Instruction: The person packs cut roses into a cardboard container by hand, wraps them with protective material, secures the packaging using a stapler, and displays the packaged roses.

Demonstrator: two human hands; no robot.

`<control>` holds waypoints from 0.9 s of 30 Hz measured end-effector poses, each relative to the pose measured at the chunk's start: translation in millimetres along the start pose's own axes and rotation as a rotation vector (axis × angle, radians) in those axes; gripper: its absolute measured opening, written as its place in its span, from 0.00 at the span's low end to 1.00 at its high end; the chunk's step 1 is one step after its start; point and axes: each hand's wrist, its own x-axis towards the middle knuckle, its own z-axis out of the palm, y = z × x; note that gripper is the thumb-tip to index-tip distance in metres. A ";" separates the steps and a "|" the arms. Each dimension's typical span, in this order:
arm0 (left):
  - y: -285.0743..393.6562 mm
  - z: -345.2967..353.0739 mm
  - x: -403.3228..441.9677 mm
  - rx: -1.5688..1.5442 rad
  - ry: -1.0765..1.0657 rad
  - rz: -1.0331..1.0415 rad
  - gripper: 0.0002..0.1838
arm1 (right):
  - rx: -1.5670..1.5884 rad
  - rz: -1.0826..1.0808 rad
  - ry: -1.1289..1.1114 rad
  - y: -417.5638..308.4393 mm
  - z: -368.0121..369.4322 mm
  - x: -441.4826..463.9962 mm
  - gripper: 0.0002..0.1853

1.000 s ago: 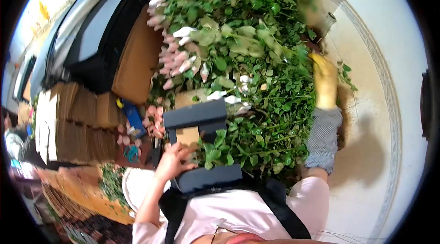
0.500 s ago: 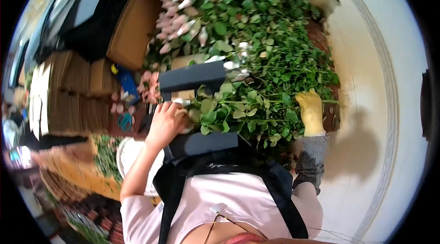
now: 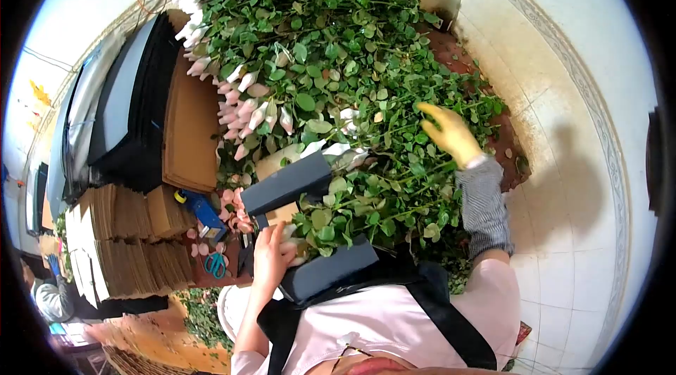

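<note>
My left hand (image 3: 270, 255), bare, curls its fingers around pale rose heads (image 3: 289, 232) at the left end of a leafy bundle (image 3: 380, 216). That bundle lies between the raised flaps of a dark wrapper (image 3: 287, 182), with a piece of brown cardboard (image 3: 282, 214) inside it. My right hand (image 3: 448, 132), in a yellow glove, has thumb and fingers apart over the stems and leaves of a large rose pile (image 3: 331, 44); nothing shows between them. Pink and white rose heads (image 3: 239, 111) line the pile's left side.
Stacked cardboard pieces (image 3: 116, 241), dark sheets (image 3: 130, 104) and a large brown board (image 3: 191, 132) stand at left. Near them lie a blue tool (image 3: 204, 216), teal scissors (image 3: 215, 264) and loose petals (image 3: 236, 211). Another person (image 3: 53, 297) is at far left. A tiled wall (image 3: 556, 234) runs along the right.
The bundle has come down into the wrapper, its rose heads now at my left hand. My right hand has let go of the stems and moved up and left over the pile. The view has turned.
</note>
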 end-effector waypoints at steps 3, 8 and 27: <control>-1.0 -1.9 4.7 0.088 -0.039 0.044 0.33 | 0.196 -0.267 -0.106 -65.1 33.7 88.0 0.25; 2.3 -4.0 4.8 0.056 -0.081 -0.032 0.36 | -0.278 -0.360 0.070 -128.3 82.5 271.8 0.18; 10.9 -5.6 5.0 0.033 -0.051 -0.091 0.38 | -0.538 -0.392 0.233 -89.7 100.4 232.8 0.15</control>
